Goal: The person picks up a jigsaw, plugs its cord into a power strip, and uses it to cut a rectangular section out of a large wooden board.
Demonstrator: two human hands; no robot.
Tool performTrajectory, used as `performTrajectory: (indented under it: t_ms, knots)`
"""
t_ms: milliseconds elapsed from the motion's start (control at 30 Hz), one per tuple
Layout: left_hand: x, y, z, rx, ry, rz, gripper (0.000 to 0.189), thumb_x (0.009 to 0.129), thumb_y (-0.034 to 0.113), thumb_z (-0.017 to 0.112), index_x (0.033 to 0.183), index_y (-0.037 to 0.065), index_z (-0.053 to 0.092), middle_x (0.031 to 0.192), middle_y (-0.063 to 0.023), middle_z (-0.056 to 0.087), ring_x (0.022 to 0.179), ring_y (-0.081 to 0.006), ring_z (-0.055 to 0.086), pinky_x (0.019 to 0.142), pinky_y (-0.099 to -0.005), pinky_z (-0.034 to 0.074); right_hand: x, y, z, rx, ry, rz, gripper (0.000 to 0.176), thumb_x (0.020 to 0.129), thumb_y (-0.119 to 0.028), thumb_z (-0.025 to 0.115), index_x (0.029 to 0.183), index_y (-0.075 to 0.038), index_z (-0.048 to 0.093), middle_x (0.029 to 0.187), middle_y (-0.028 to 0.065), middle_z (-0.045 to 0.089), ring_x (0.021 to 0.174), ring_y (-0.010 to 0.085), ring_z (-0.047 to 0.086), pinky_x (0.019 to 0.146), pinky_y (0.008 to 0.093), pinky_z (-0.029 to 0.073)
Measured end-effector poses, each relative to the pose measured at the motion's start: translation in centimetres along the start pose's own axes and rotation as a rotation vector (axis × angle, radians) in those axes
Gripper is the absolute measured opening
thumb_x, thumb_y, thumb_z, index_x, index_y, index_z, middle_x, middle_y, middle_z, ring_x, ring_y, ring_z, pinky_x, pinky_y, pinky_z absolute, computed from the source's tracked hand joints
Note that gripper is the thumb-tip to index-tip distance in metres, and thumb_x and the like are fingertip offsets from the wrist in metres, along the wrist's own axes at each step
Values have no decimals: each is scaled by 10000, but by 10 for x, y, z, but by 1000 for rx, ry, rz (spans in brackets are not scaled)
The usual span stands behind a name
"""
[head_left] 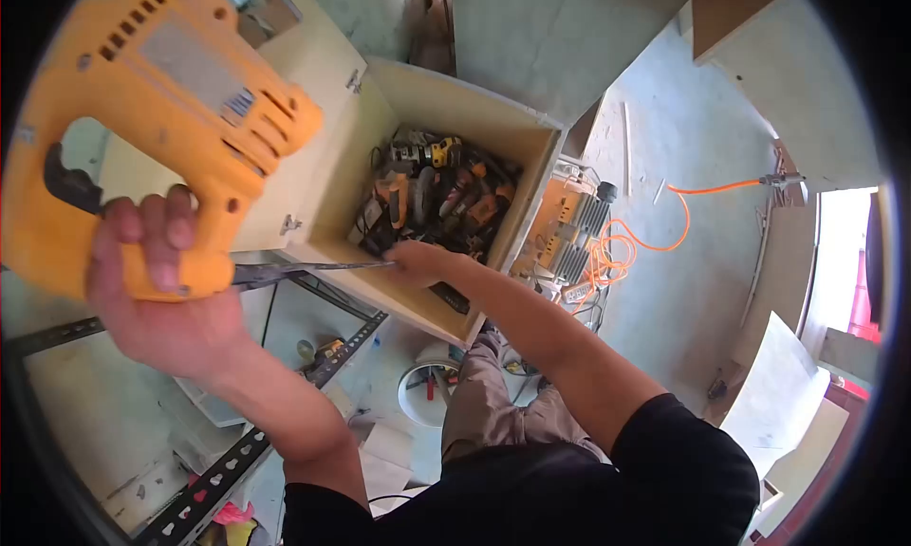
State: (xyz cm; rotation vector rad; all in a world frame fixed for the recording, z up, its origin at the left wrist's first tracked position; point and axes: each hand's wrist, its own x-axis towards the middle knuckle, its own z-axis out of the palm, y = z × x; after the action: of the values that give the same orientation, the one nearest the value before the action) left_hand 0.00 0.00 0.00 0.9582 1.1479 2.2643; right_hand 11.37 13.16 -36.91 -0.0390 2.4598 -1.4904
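My left hand (152, 252) is wrapped round the handle of a large orange corded power tool (161, 100), raised close to the camera at the upper left. The tool has a black trigger (73, 178), a grey label and vent slots; its working end is not clearly shown. From the bottom of its handle a dark cord (318, 266) runs across to my right hand (419, 263), whose fingers are closed on it. That hand is over the front edge of a wooden cabinet box (332, 225). Inside the box lies a heap of power tools (441, 195), among them a yellow-and-black drill (443, 152).
An orange machine with grey finned cylinders (579, 228) stands right of the box, with a coiled orange hose (617, 252). A white bucket (424, 399) sits by my legs. A perforated metal rail (213, 475) runs along the lower left. Boards (778, 394) lean at the right.
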Motion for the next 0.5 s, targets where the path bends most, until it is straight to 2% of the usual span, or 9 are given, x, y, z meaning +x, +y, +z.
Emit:
performTrajectory:
  t_ms: [33, 67, 100, 167, 233, 300, 400, 433, 500]
  knots:
    - [6, 5, 0, -19, 9, 9, 199, 984, 230, 468, 956, 47, 539, 652, -6, 438, 830, -180, 449, 891, -373, 360, -12, 22, -3, -83, -30, 122, 286, 929, -304, 565, 1019, -37, 614, 960, 231, 636, 988, 400, 609, 853, 479, 468]
    - [10, 7, -2, -39, 16, 22, 191, 985, 221, 466, 954, 47, 540, 656, -2, 432, 825, -181, 451, 892, -373, 362, -30, 39, -17, -121, 23, 206, 289, 962, -319, 511, 1035, -62, 624, 1026, 203, 650, 1021, 393, 614, 853, 464, 487]
    - [16, 52, 22, 4, 16, 17, 188, 985, 215, 463, 954, 47, 541, 660, -1, 429, 823, -178, 453, 883, -367, 370, -56, 11, -28, -124, 80, 261, 308, 996, -334, 458, 1051, -87, 634, 1091, 176, 663, 1054, 386, 619, 853, 449, 507]
    - [14, 71, 25, 20, 38, 22, 181, 987, 205, 458, 954, 47, 541, 668, 2, 423, 819, -172, 458, 866, -356, 388, -88, -11, -82, 57, 230, 390, 295, 999, -316, 479, 1036, -67, 632, 985, 213, 674, 989, 392, 647, 812, 462, 513]
    - [10, 80, 19, 154, 143, 63, 168, 985, 196, 474, 964, 45, 545, 676, 3, 421, 818, -166, 463, 854, -346, 401, -113, 4, -119, -90, 487, 194, 282, 997, -283, 503, 1010, -28, 623, 833, 228, 664, 844, 404, 667, 740, 458, 517]
    - [8, 82, 12, 229, 225, 66, 156, 979, 186, 498, 973, 40, 552, 682, 5, 415, 815, -161, 468, 843, -338, 416, -139, -77, -185, 91, 651, 324, 307, 1006, -282, 489, 992, -2, 616, 756, 223, 649, 754, 412, 662, 706, 446, 520]
    - [5, 58, 15, 309, 388, 75, 159, 933, 167, 611, 985, 18, 586, 709, 1, 462, 778, -149, 490, 784, -317, 455, -178, -154, -230, -95, 672, 129, 309, 1014, -261, 464, 976, 10, 608, 771, 223, 652, 779, 376, 677, 711, 436, 521]
    - [6, 47, 24, 355, 420, 40, 169, 919, 166, 630, 983, 15, 592, 728, -9, 491, 773, -147, 505, 770, -312, 460, -194, -183, -240, -151, 829, -11, 299, 1015, -252, 460, 960, 5, 603, 763, 197, 644, 775, 338, 673, 710, 420, 515]
    - [1, 27, 35, 440, 490, -37, 191, 890, 165, 668, 980, 8, 604, 764, -27, 547, 763, -144, 533, 742, -301, 472, -230, -251, -274, -17, 1230, -81, 148, 940, -112, 513, 815, -57, 570, 725, 66, 556, 582, 171, 507, 543, 311, 392]
